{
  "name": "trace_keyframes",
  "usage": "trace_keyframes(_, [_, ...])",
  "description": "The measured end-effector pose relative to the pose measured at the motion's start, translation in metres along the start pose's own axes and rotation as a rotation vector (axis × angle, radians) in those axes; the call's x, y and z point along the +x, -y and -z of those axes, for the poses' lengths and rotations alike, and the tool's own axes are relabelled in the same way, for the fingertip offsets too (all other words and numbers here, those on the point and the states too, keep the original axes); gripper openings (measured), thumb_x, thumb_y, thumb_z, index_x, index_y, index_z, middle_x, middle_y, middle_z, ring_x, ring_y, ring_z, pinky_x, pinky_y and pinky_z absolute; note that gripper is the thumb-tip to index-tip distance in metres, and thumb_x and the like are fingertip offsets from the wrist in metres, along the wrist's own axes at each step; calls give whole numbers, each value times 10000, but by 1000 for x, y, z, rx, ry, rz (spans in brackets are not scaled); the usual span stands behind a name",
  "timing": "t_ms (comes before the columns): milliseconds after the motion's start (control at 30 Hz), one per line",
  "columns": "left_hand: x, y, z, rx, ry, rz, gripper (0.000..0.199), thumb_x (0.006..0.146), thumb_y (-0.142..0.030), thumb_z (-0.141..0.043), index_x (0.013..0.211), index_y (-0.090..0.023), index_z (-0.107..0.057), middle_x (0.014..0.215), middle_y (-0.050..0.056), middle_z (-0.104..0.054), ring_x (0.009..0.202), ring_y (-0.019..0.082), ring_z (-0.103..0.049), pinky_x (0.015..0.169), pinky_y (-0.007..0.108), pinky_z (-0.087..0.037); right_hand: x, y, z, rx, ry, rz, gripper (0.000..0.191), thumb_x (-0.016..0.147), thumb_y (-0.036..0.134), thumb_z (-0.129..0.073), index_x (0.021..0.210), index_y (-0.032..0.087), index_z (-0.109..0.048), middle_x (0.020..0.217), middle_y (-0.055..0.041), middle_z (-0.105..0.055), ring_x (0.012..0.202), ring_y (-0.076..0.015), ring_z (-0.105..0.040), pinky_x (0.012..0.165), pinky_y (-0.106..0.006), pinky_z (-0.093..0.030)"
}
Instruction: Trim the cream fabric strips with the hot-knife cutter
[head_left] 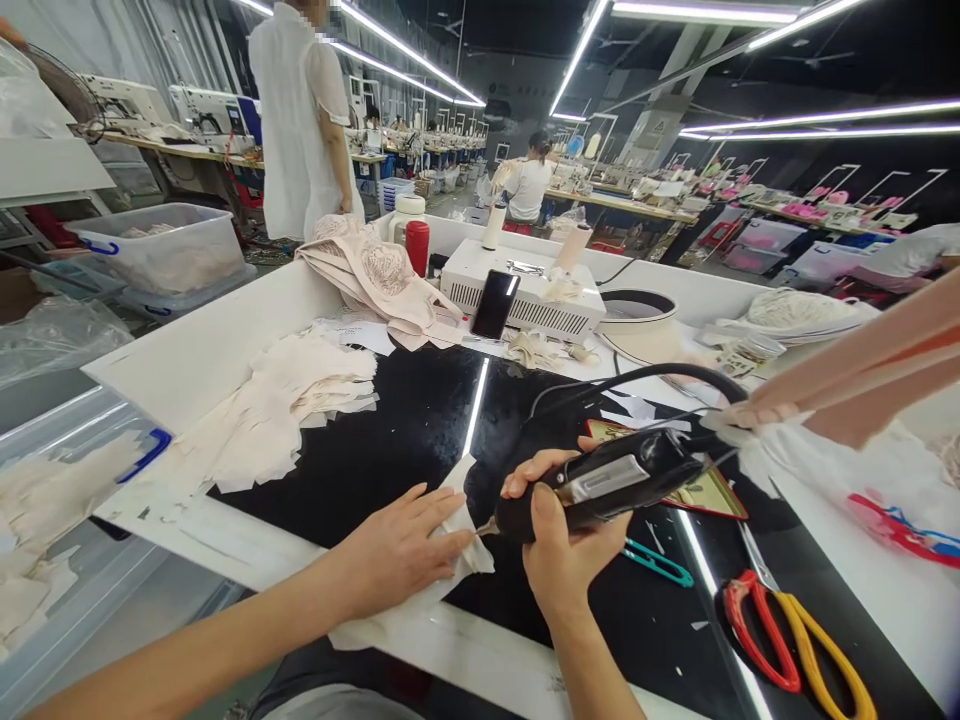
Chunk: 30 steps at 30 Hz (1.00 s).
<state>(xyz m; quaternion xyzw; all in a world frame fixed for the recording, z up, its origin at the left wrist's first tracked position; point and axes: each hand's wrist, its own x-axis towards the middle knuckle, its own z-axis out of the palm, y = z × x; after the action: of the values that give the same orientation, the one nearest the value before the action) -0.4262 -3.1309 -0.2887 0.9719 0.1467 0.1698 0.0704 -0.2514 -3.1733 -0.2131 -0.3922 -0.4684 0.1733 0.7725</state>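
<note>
My left hand (416,545) lies flat with fingers stretched out, pressing a pale fabric piece (456,520) near the front edge of the black work surface (420,410). My right hand (559,545) is wrapped round a black corded hand tool (611,478) with a metal plate on its side. The tool's narrow tip points left and meets the fabric's edge beside my left fingertips. Its exact kind cannot be made out. A black cable (660,370) arches from its rear end. Right of my right hand lie teal thread snips (660,562).
Red-and-yellow-handled scissors (761,630) lie at the right. Cut fabric pieces (277,400) are piled at the left, below beige bra-like garments (375,270). A phone (495,304) leans on a white vented box (525,285). Peach fabric (862,360) hangs at right. A person (300,120) stands beyond the table.
</note>
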Motion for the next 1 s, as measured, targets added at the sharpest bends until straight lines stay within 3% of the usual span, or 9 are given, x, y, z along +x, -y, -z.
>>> trace_keyframes(567, [-6,-1,5,8,39,-20,453,1032,-253,-646,1468,-216,-527,1575,214,-530,1450,367,-545,1117,633,-527,4,0,-9,0,-64,21,469,890,257,-801,1270,287,-528,852,52,-679,610,-121,-658,570,-276,-595])
trace_keyframes(1000, [-4,-4,6,-14,55,-5,458,1007,-248,-686,1447,-219,-560,1580,218,-522,1449,372,-545,1118,634,-522,3,-4,-10,-46,-48,13,433,914,220,-753,1269,283,-513,849,56,-673,581,-114,-646,584,-285,-596])
